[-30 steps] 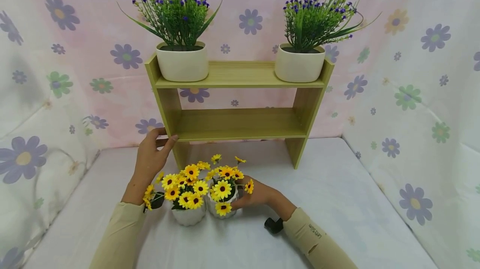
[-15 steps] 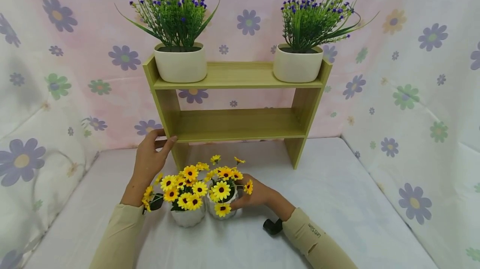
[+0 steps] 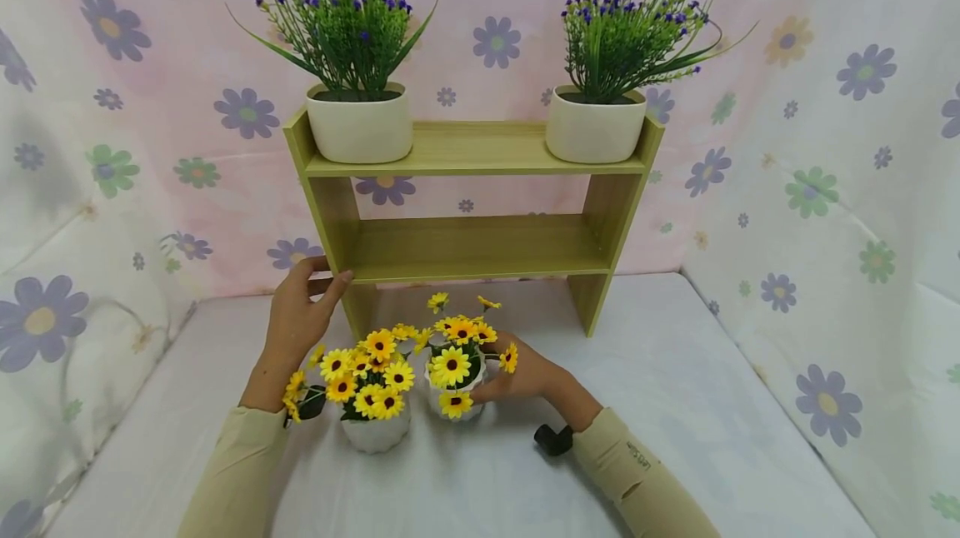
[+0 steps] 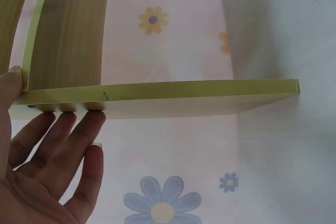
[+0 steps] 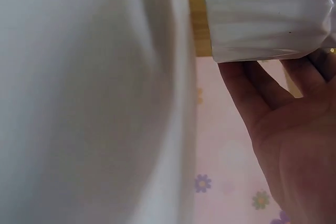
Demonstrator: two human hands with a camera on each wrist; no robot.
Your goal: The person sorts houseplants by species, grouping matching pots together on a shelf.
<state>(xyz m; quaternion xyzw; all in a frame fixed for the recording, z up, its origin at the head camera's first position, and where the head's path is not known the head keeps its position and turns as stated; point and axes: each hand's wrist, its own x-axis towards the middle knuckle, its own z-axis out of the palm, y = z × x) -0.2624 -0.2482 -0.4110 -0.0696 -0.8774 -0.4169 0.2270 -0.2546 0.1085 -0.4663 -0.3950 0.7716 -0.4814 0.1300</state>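
Observation:
My left hand point(image 3: 298, 311) grips the left side panel of a light wooden shelf point(image 3: 480, 251), where the lower board meets it. In the left wrist view its thumb lies at the front edge and the fingertips point(image 4: 94, 119) press the panel's outer face. My right hand point(image 3: 525, 370) holds a potted yellow daisy plant point(image 3: 452, 367) from the right side. The right wrist view shows its white ribbed pot point(image 5: 268, 19) with my fingers behind it, the base lifted off the tabletop. A second potted yellow daisy plant point(image 3: 375, 434) stands just left of it on the white cloth.
Two cream planters with purple flowers, the left planter point(image 3: 360, 130) and the right planter point(image 3: 596, 128), stand at the ends of the top board. A flower-print curtain point(image 3: 495, 42) surrounds the table on three sides. A black wrist camera point(image 3: 553, 440) sits by my right sleeve.
My right hand has lifted the right daisy pot slightly and moved it to the right, opening a gap from the other pot. My left hand stays on the shelf.

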